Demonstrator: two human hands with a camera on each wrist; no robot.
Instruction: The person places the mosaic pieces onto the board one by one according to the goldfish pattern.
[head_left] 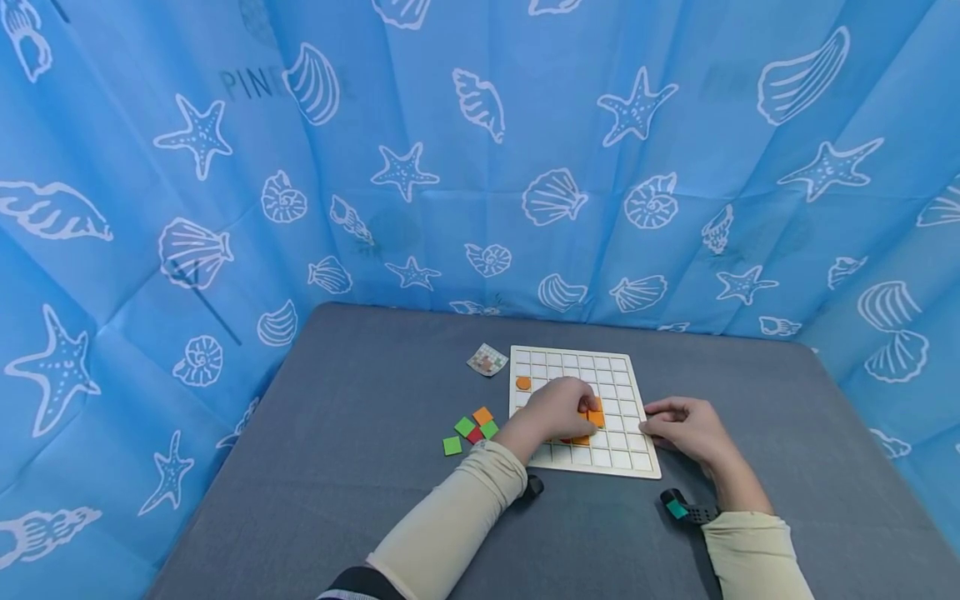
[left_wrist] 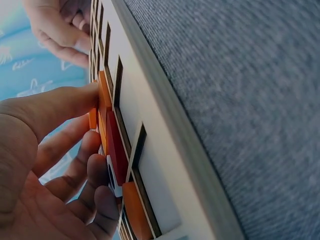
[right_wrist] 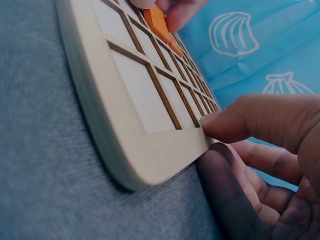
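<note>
A white grid board (head_left: pixel 621 463) with a pale wooden frame lies on the grey table. Over its middle, my left hand (head_left: pixel 557 408) pinches an orange square tile (head_left: pixel 596 419) between thumb and fingers, low against the grid. Beside that tile sit other orange tiles and a red tile (left_wrist: pixel 117 150), partly covered by the left hand. My right hand (head_left: pixel 688 430) holds the board's right edge, its thumb (right_wrist: pixel 225 125) on the frame's top and its fingers at the side. An orange round piece (head_left: pixel 522 383) rests in a cell near the board's left side.
Left of the board lie loose square tiles: a green tile (head_left: pixel 452 446), an orange tile (head_left: pixel 482 415), a red tile (head_left: pixel 475 435) and further green ones. A small patterned card (head_left: pixel 487 360) lies by the board's far left corner. Behind the table hangs a blue shell-print curtain (head_left: pixel 450 208).
</note>
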